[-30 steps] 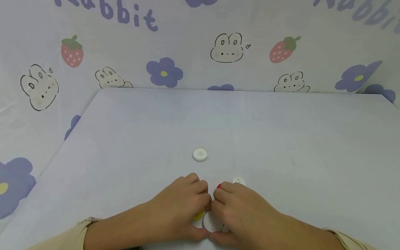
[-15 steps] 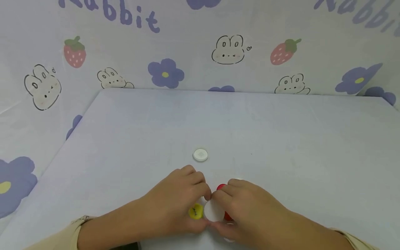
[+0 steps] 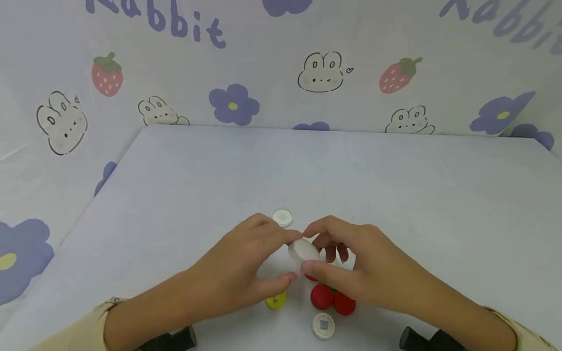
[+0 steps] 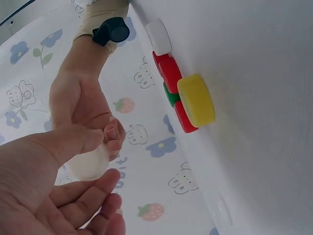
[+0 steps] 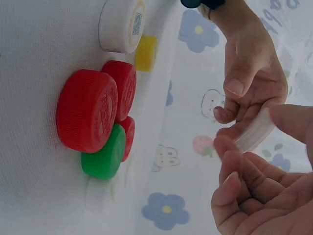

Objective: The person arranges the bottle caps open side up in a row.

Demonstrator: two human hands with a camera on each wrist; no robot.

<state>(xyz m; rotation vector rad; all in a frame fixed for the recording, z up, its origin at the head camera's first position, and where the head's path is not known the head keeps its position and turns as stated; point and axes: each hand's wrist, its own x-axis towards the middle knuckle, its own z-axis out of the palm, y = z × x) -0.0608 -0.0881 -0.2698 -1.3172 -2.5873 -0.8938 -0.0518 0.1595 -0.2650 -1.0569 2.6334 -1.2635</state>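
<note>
My right hand (image 3: pixel 357 263) pinches a round white bottle cap (image 3: pixel 305 250) between thumb and forefinger, tilted and lifted above the table. My left hand (image 3: pixel 246 256) has its forefinger against the cap's far-left rim, its thumb apart from it. Below sit a yellow cap (image 3: pixel 275 301), three red caps (image 3: pixel 322 296) and a white cap with a printed square code (image 3: pixel 323 325). A green cap (image 5: pixel 103 155) stands among the red ones in the right wrist view, mostly hidden from the head view. Another white cap (image 3: pixel 282 218) lies beyond my left hand.
A white cloth covers the table (image 3: pixel 210 175), with a patterned rabbit-and-strawberry curtain (image 3: pixel 272 73) behind and to the left. Black wrist-camera mounts (image 3: pixel 183 337) show under both forearms. Part of a further white cap is behind my right fingers.
Both hands have risen and moved away from me with the white cap, uncovering the red caps and the coded white cap. My left thumb has come off the white cap.
</note>
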